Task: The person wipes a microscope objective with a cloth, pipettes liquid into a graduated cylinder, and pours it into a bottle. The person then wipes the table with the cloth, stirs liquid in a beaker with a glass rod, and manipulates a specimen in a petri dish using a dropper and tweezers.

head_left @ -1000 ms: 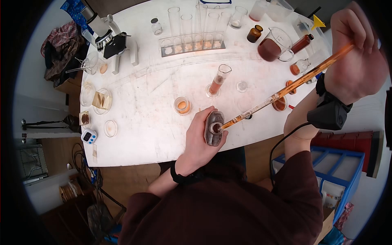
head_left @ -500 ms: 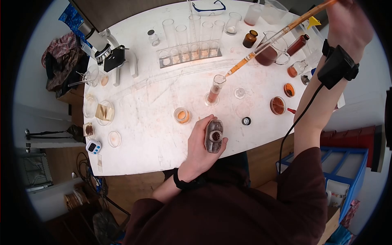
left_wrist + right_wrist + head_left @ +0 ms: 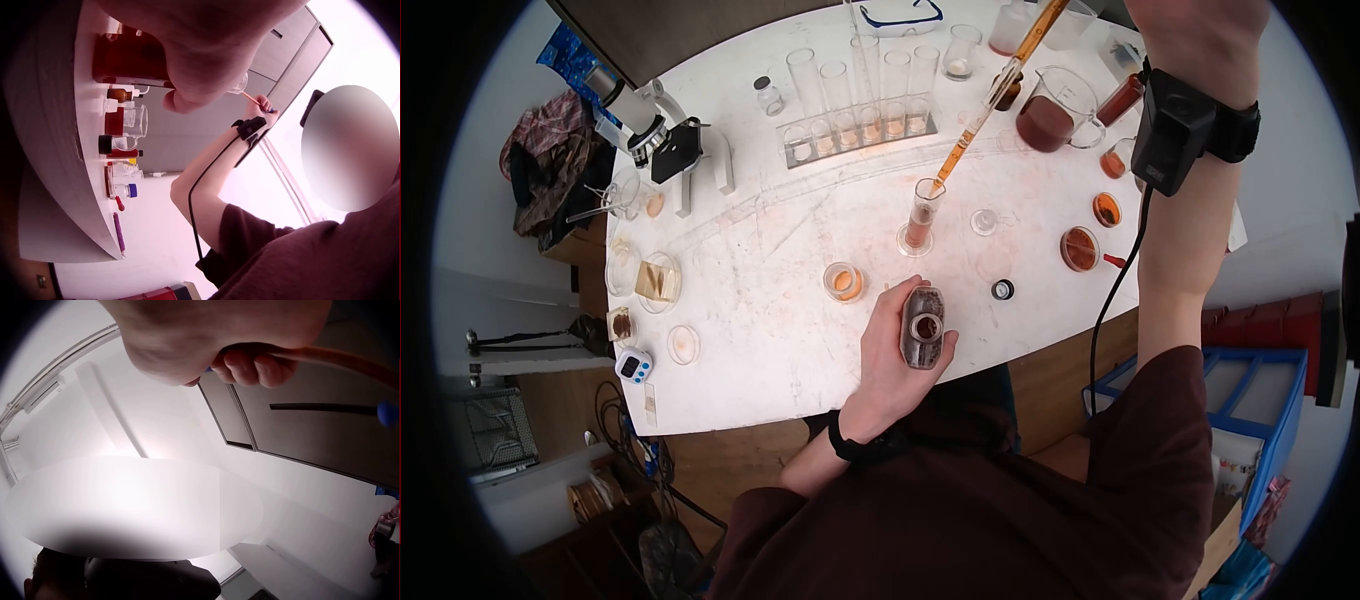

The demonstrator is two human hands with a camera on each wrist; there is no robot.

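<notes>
My left hand (image 3: 890,350) grips a flat, capless glass bottle (image 3: 922,355), mouth up, at the table's near edge. In the left wrist view, dark red liquid shows inside this bottle (image 3: 128,59). High at the upper right, my right hand (image 3: 1200,35) holds a long glass pipette (image 3: 975,118) with orange liquid in it; its upper end runs out of the head view. Curled fingers (image 3: 244,367) show around the pipette in the right wrist view. The pipette slants down, its tip at the mouth of a graduated cylinder (image 3: 919,222) holding reddish liquid.
A small jar (image 3: 843,283) of orange liquid and a black cap (image 3: 1002,289) flank the bottle. Behind stand a test tube rack (image 3: 860,140), a beaker (image 3: 1045,120) of dark red liquid and an amber bottle (image 3: 1006,95). Petri dishes (image 3: 1080,249) lie right, a microscope (image 3: 670,145) left.
The pipette has left the bottle's mouth and swung up and leftward to the graduated cylinder, with my right hand rising. My left hand keeps holding the bottle in nearly the same place.
</notes>
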